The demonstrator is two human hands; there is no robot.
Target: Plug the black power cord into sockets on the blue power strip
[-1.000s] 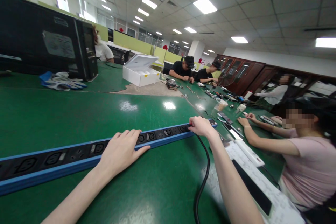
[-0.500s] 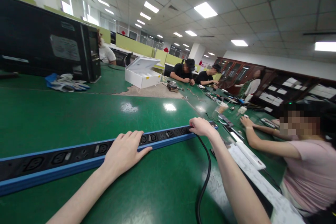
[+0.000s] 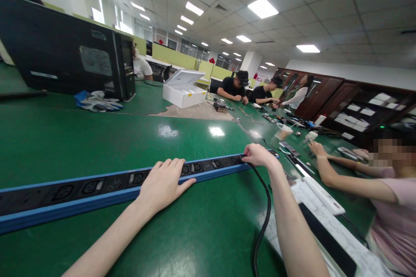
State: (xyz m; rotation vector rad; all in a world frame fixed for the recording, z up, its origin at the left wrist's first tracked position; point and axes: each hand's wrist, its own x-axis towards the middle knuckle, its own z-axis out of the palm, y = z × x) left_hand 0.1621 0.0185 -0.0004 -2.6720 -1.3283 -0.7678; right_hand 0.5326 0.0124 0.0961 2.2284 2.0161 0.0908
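A long blue power strip (image 3: pixel 113 184) with black sockets lies across the green table (image 3: pixel 208 225). My left hand (image 3: pixel 164 180) is wrapped over its middle, fingers on the far edge and thumb along the near side. At the strip's right end, my right hand (image 3: pixel 260 156) has its fingers closed around the plug end of a black cable (image 3: pixel 267 212), against the last sockets. The plug itself is mostly hidden by the fingers. From there the cable curves down toward the near edge of the view.
Back left are a black computer case (image 3: pixel 71 52) and work gloves (image 3: pixel 97 101). Behind stands an open white box (image 3: pixel 183 94). On the right, a person in pink (image 3: pixel 386 199) sits beside a dark phone-like slab (image 3: pixel 326 238). More people work farther back.
The whole view has shifted, so the table items appear farther right. Both hands keep their places on the strip and plug. The standing person far back has moved toward the left.
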